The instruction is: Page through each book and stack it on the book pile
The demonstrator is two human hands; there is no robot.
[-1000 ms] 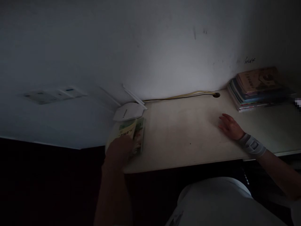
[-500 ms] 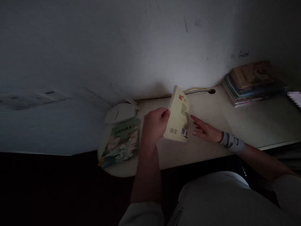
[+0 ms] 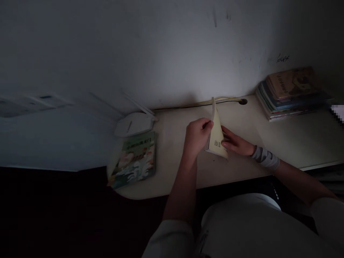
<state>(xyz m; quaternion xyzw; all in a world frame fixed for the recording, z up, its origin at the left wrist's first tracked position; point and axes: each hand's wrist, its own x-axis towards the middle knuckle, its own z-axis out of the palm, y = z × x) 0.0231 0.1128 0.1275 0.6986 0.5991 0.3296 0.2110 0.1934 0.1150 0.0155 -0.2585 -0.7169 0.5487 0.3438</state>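
A thin pale-yellow paperback book is held up on edge above the desk, its cover bowed and small print showing low on it. My left hand is closed on its left edge, thumb against the near side. At the book's right edge is my right hand, a grey band on its wrist. Its thumb lies on the near cover and its fingers go partly out of sight behind the book. To the left, a green picture book lies flat on the desk.
A white router with antennas stands at the desk's back left. Yellow and black cables run along the wall to a round hole. A stack of books lies at the back right. The pale desk has a rounded left end.
My left hand has moved right with the yellow book, turning it more edge-on. My right hand, apart from it before, now takes hold of its right edge.
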